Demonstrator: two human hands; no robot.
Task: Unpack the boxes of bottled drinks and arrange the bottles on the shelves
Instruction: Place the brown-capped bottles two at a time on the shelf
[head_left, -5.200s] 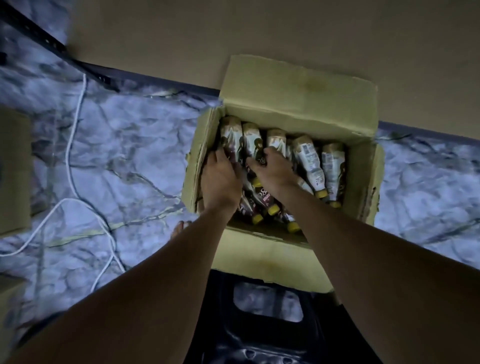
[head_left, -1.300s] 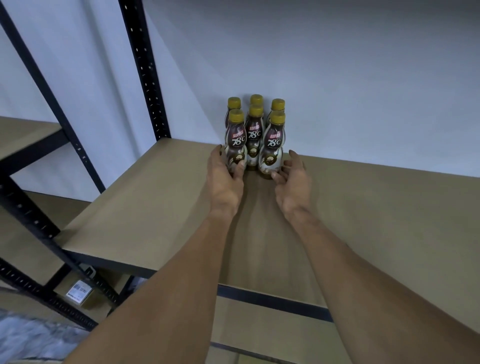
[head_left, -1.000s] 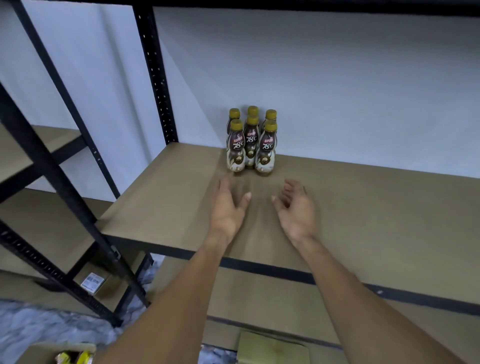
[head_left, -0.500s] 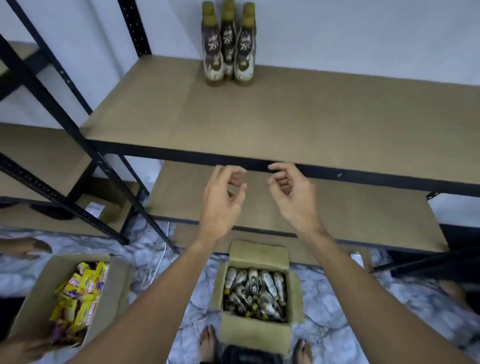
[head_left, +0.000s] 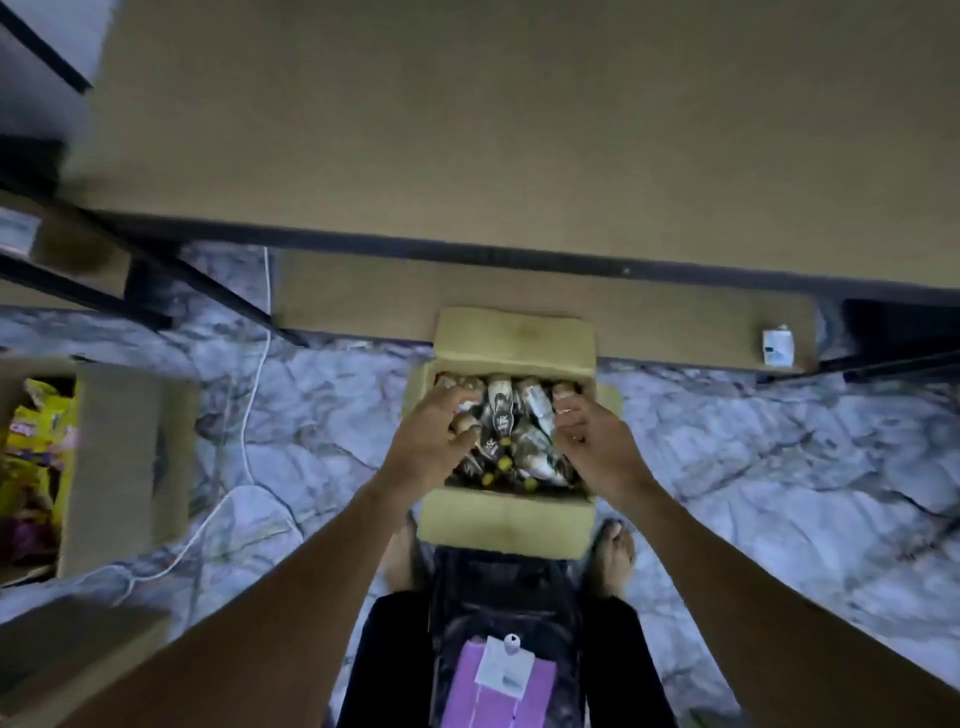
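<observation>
Marbled grey floor (head_left: 779, 467), dim light, some blur. Far left: open carton (head_left: 119, 467) of yellow packets (head_left: 36, 447), not my concern. Next, white cable (head_left: 248, 441) trailing over the floor between that carton and my box (head_left: 506, 517); judged a trip hazard once I rise and turn with an armful. Then my left hand (head_left: 431, 447): fingers spread and slack, holding nothing, over the left side of the load. Centre: box open just ahead of my bare feet (head_left: 615, 551), far flap at the lowest shelf (head_left: 363, 306). Inside, bottles (head_left: 501, 415) on their sides, heaped at angles, yellow caps toward me. Likely trouble: smooth rounded bodies in a loose pile; take too many at once and one may slip out and roll. My right hand (head_left: 597, 441): fingers half bent, nothing visibly in them, over the right side. Bottles lie directly beneath and between both hands; touching or not, cannot tell. Far right: small white object (head_left: 777, 347) on that shelf, unidentifiable.
</observation>
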